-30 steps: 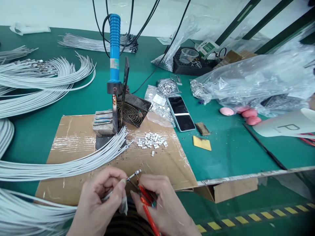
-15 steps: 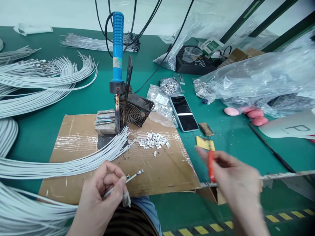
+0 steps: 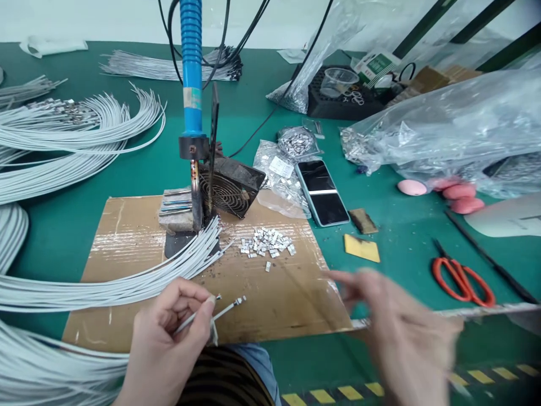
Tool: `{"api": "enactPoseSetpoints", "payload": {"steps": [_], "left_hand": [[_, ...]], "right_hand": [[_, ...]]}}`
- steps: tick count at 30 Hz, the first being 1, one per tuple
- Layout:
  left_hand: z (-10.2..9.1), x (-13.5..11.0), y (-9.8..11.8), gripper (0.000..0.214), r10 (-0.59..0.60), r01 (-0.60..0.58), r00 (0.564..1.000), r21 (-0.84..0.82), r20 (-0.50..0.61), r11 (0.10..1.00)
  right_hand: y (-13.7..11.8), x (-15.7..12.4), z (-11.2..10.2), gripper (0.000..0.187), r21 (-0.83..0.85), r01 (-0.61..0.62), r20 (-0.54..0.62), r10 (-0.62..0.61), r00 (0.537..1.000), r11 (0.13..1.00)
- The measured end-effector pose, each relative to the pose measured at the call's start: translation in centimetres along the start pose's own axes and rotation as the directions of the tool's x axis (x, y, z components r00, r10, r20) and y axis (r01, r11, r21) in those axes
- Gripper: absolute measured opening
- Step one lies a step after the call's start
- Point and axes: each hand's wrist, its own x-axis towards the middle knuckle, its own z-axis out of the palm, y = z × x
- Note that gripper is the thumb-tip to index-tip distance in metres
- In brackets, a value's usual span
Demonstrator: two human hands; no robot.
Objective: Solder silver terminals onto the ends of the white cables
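My left hand (image 3: 180, 327) pinches two thin white cables (image 3: 228, 309) over the front of the cardboard. Small metal-ended connectors stick out past the fingertips. A pale scrap hangs beneath those fingers. My right hand (image 3: 393, 316), blurred by motion, hovers by the cardboard's right front corner with its index finger stretched to the left and nothing visible in it. Red-handled scissors (image 3: 462, 282) lie on the green table to its right. Between the hands and the fan sits a pile of small white connectors (image 3: 268, 243). A bundle of white cables (image 3: 169, 273) crosses the cardboard on the left.
A blue-handled soldering iron (image 3: 192, 90) stands upright over a metal block (image 3: 176, 210), beside a small black fan (image 3: 230, 189). A phone (image 3: 323, 192), a yellow sponge (image 3: 362, 248) and plastic bags (image 3: 443, 124) lie on the right. More cable coils (image 3: 63, 141) fill the left.
My right hand has let go of the red scissors, which now lie on the table at the right, and it has moved slightly down. My left hand keeps its hold on the cables.
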Motion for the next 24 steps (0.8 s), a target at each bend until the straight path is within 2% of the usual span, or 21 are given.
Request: {"api": "enactPoseSetpoints", "payload": {"steps": [1,3,5,8,12,17,19,22,24], "left_hand": [[0.1,-0.1,-0.1,0.013,0.015,-0.015,1.000,0.019,-0.020,1.000],[0.1,-0.2,-0.3,0.012,0.048,-0.045,0.998,0.054,-0.051,0.997],[-0.1,-0.2,-0.6,0.011,0.088,-0.082,0.995,0.102,-0.053,0.991],[-0.3,-0.2,-1.2,0.010,0.146,-0.140,0.989,0.172,-0.022,0.975],[-0.3,-0.2,-1.6,0.010,0.198,-0.192,0.980,0.226,-0.006,0.955],[0.2,-0.7,-1.9,0.009,0.235,-0.218,0.971,0.268,-0.033,0.939],[0.3,-0.9,-2.2,0.009,0.233,-0.212,0.972,0.291,-0.039,0.933],[0.2,-0.7,-2.5,0.014,0.166,-0.163,0.986,0.238,0.008,0.957],[0.1,-0.3,-2.3,0.018,0.102,-0.110,0.993,0.167,0.060,0.980]], "right_hand": [[-1.2,-1.7,1.9,0.024,0.153,-0.022,0.181,-0.006,0.983,0.988],[-3.4,-4.2,5.3,0.017,0.378,-0.160,0.377,0.006,0.926,0.912],[-4.9,-5.5,7.5,0.017,0.516,-0.244,0.478,-0.039,0.878,0.821],[-5.8,-5.8,8.9,0.015,0.575,-0.323,0.538,-0.049,0.842,0.751],[-5.6,-5.9,9.2,0.012,0.588,-0.382,0.541,0.004,0.841,0.713],[-5.8,-7.1,9.9,0.011,0.605,-0.406,0.473,0.100,0.875,0.685],[-6.0,-7.9,10.6,0.012,0.625,-0.354,0.397,0.108,0.911,0.695],[-6.3,-8.9,11.6,0.016,0.652,-0.190,0.207,0.070,0.976,0.734],[-6.1,-8.9,11.8,0.016,0.632,-0.118,0.148,0.029,0.989,0.766]]}}
